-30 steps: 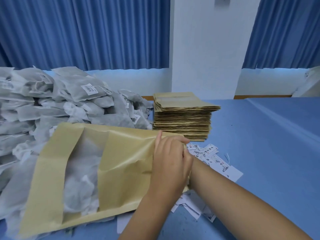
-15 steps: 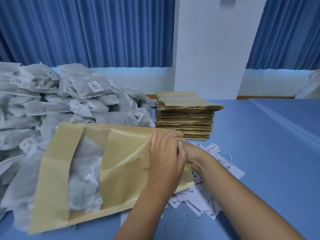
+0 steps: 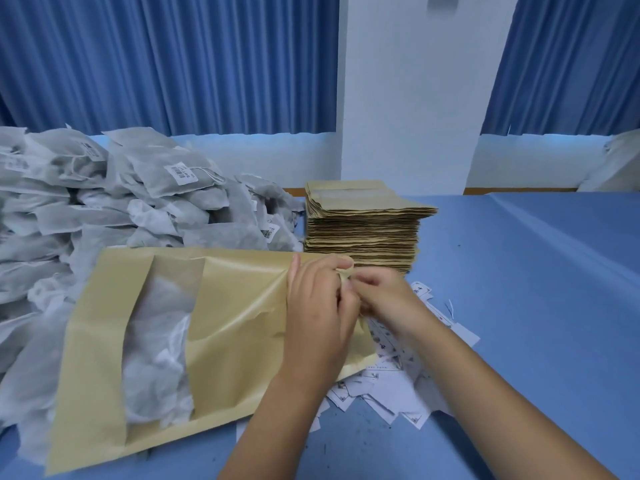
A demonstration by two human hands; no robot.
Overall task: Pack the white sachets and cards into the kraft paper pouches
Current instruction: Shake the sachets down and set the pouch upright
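Note:
A kraft paper pouch (image 3: 235, 323) with a clear window lies on the blue table in front of me, white sachets showing through the window. My left hand (image 3: 317, 317) lies over its right, open end and pinches the paper edge at the top. My right hand (image 3: 384, 299) pinches the same edge from the right, fingers curled. White cards (image 3: 391, 382) with small print lie scattered under and right of the pouch mouth. A big heap of white sachets (image 3: 145, 202) fills the left side.
A tall stack of empty kraft pouches (image 3: 363, 226) stands just behind my hands. A white pillar and blue curtains rise behind the table. The blue table top (image 3: 536, 289) stretches away to the right.
My right hand has come out from behind the left and now shows beside it at the pouch mouth. The pouch edge between the hands has been pulled up and crumpled.

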